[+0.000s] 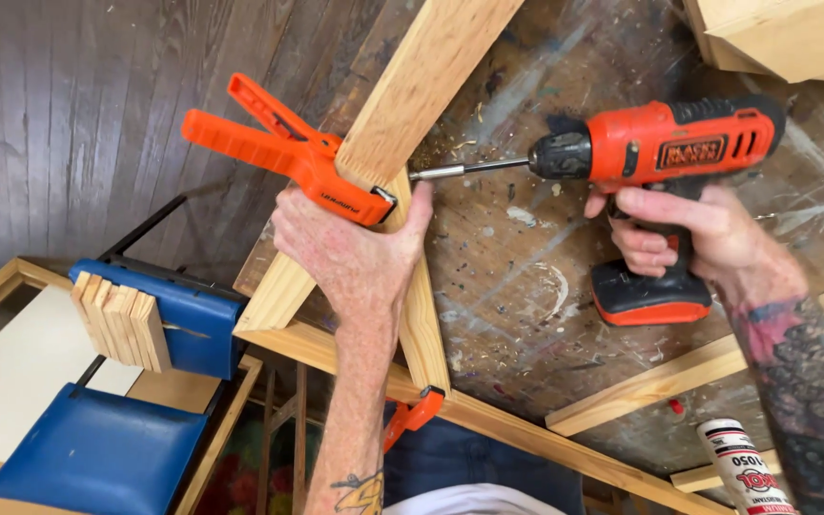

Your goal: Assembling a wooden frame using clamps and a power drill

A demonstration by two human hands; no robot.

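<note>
Orange cordless drill (665,153) level, bit against clamped pale wooden frame corner (395,195); orange spring clamp (288,151)

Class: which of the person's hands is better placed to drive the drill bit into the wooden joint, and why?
Right. The right hand grips the orange cordless drill, its bit aimed at the mitred wood joint. The left hand is pressed on the joint beside the orange spring clamp.

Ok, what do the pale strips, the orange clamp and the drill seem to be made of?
Pale strips: bare, unfinished wood, with visible grain. Orange spring clamp: probably moulded plastic, smooth and slightly glossy. Orange cordless drill: plastic-looking body, black chuck, and a shiny bit that seems metal.
</note>
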